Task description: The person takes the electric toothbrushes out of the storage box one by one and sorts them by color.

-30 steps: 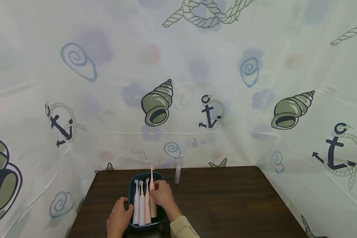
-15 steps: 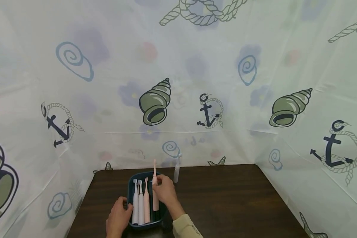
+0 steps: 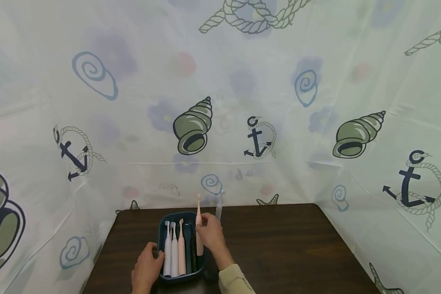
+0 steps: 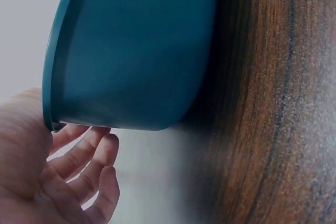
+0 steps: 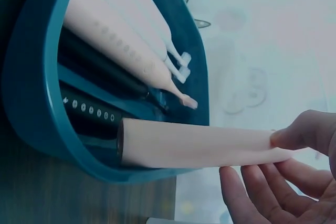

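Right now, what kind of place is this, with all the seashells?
Probably a small indoor table spot with cloth hung around it. The pale sheet printed with shells and anchors looks wrinkled like fabric, and in front are a dark wooden table and a blue bin of toothbrushes.

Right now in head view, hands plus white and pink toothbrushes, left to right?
Left hand → first white electric toothbrush → second white electric toothbrush → resting pink electric toothbrush → held pink electric toothbrush → right hand.
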Motion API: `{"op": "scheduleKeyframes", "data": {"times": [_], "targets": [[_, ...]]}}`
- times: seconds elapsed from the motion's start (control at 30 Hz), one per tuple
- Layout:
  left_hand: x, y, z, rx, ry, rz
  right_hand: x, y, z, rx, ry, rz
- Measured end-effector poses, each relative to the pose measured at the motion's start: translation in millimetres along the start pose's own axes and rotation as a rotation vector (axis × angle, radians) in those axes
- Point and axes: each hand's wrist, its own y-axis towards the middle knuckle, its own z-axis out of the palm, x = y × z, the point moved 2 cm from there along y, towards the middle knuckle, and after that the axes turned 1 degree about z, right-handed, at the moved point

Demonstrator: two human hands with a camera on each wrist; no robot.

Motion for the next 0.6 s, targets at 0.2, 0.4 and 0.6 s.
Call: {"op": "scheduleKeyframes", "data": {"times": [0.2,0.4,0.6], "targets": [[1.4,-0.2,1.3,0.001,-0.012,-0.011,-5.4,3.8,-6.1,-0.041,0.012,0.012],[3.1,1.0,3.6,-0.003,-0.019,-0.025,-2.9,5.6,-18.8,-0.045,0.070,0.030],[4.6,0.7,2.1,-0.007,-0.027,-0.007,-0.5,7.8,-30.6,-0.043,0.119,0.024]]}}
